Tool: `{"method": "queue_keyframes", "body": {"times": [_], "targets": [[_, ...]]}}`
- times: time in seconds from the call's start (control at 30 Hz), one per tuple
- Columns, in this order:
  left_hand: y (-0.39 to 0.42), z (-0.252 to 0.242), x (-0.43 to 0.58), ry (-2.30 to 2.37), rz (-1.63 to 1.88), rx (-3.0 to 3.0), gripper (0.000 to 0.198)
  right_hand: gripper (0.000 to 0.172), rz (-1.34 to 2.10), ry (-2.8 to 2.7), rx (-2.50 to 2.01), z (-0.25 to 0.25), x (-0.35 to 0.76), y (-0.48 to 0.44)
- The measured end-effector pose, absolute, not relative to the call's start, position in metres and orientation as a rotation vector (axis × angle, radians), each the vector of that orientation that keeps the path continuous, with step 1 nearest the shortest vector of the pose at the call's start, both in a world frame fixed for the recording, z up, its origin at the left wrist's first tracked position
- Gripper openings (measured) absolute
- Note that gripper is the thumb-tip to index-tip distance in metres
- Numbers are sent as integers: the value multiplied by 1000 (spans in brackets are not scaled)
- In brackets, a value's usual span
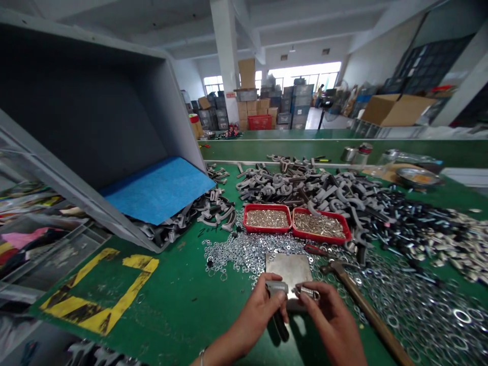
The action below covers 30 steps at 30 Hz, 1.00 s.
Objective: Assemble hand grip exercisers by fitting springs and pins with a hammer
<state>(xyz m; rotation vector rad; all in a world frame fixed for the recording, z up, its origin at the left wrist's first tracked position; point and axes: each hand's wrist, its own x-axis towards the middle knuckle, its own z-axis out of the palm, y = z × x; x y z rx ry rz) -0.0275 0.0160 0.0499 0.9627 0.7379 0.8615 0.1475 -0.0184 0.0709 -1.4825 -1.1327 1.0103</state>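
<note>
My left hand [263, 305] is closed around a grey metal tool part [277, 288] with a black handle that hangs below the fingers. Close beside it on the right, my right hand [328, 310] pinches a small coiled spring [308, 293], its tip pointing at the grey part. Both hands are over the near half of a flat metal plate [290, 268] on the green table. Beyond the plate are two red trays, one with tiny metal pieces [267, 219], the other with small pins [319, 225].
A hammer [362, 300] lies right of my right hand among scattered rings [434, 315]. Grey clamp parts [297, 185] are heaped behind the trays. At the left, a large grey crate [179, 117] stands tilted with a blue sheet [163, 190]. Black bolts [404, 218] spread rightward.
</note>
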Motion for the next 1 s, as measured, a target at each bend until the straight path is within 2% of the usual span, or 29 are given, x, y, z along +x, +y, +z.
{"method": "queue_keyframes", "body": {"times": [0.3,0.43,0.53,0.6,0.77,0.9,1.0], "targets": [[4,33,-21,637,863,815,38,29,1075,-1171,-1407,62,134,-17],[-9,30,-20,500,612,827,47,21,1299,-1263,-1220,60,143,-9],[-11,33,-26,535,522,830,44,20,1418,-1423,-1080,61,143,4],[-4,35,-36,680,574,837,41,19,1308,-1672,-1103,58,139,18],[31,48,-74,1081,944,997,40,13,790,-2144,-1283,33,130,61],[49,56,-87,1130,897,1105,34,15,760,-2241,-1260,21,132,76],[50,59,-75,1297,1002,1166,32,14,794,-2129,-1291,28,137,66]]}}
